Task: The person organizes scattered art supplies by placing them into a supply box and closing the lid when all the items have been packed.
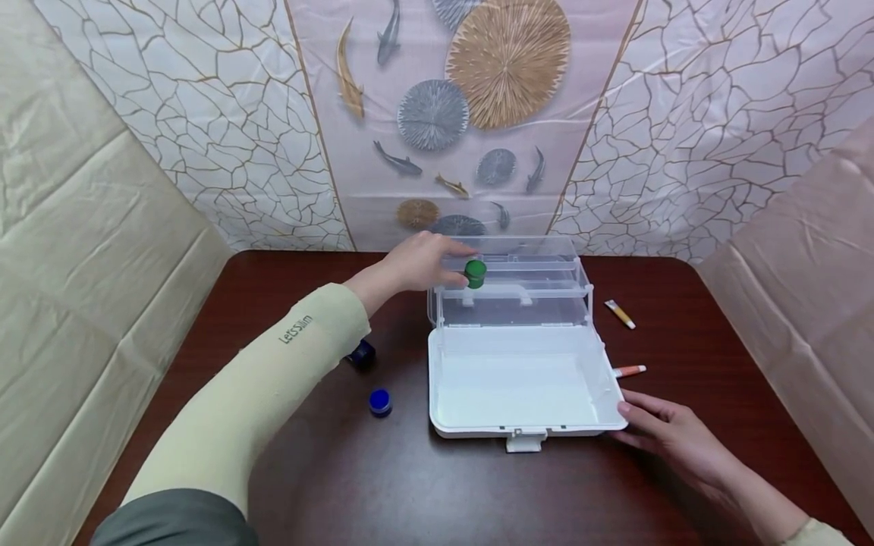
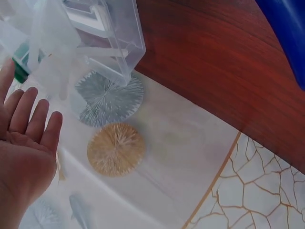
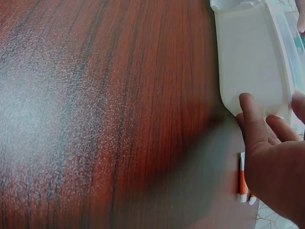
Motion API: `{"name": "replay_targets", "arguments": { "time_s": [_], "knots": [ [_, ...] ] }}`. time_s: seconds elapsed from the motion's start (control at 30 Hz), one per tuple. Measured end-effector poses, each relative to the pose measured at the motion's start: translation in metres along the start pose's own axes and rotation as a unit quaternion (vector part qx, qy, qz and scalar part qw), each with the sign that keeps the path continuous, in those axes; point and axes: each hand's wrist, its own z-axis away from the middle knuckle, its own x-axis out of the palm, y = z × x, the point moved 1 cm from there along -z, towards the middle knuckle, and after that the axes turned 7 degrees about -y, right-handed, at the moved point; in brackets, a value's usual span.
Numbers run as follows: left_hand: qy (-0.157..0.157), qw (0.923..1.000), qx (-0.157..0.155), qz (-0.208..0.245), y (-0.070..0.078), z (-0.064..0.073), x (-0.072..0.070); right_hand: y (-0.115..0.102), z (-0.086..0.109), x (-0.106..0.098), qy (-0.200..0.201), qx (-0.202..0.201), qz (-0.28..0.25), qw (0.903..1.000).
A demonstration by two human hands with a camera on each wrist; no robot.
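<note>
A white storage box (image 1: 519,379) with a clear lid and a clear upper tray (image 1: 546,290) stands opened on the table. Over the tray, my left hand (image 1: 419,263) pinches a small green jar (image 1: 476,274) between thumb and fingers. Only a sliver of green (image 2: 20,72) shows past the fingers in the left wrist view. My right hand (image 1: 683,438) grips the box at its front right corner, thumb on the rim and fingers lower down. The right wrist view shows that hand (image 3: 271,157) against the box's white wall.
Left of the box are a blue-lidded jar (image 1: 380,403) and a dark blue object (image 1: 362,354), partly hidden by my left sleeve. To the right lie a yellow tube (image 1: 620,314) and an orange tube (image 1: 631,371). A patterned cloth wall (image 1: 437,182) rises behind the table.
</note>
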Motion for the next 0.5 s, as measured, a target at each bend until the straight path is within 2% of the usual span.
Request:
{"name": "replay_targets", "arguments": {
  "time_s": [0.13, 0.27, 0.5],
  "knots": [
    [0.003, 0.9999, 0.000, 0.017, -0.001, 0.011, -0.008, 0.000, -0.001, 0.000, -0.002, 0.012, 0.007, 0.9999],
    [0.014, 0.9999, 0.007, 0.006, -0.003, 0.026, -0.017, -0.001, -0.001, 0.000, -0.005, 0.019, 0.014, 0.9997],
    [0.038, 0.9975, 0.017, -0.056, -0.011, 0.058, -0.028, -0.002, -0.001, 0.000, 0.000, 0.028, 0.016, 0.9995]
  ]
}}
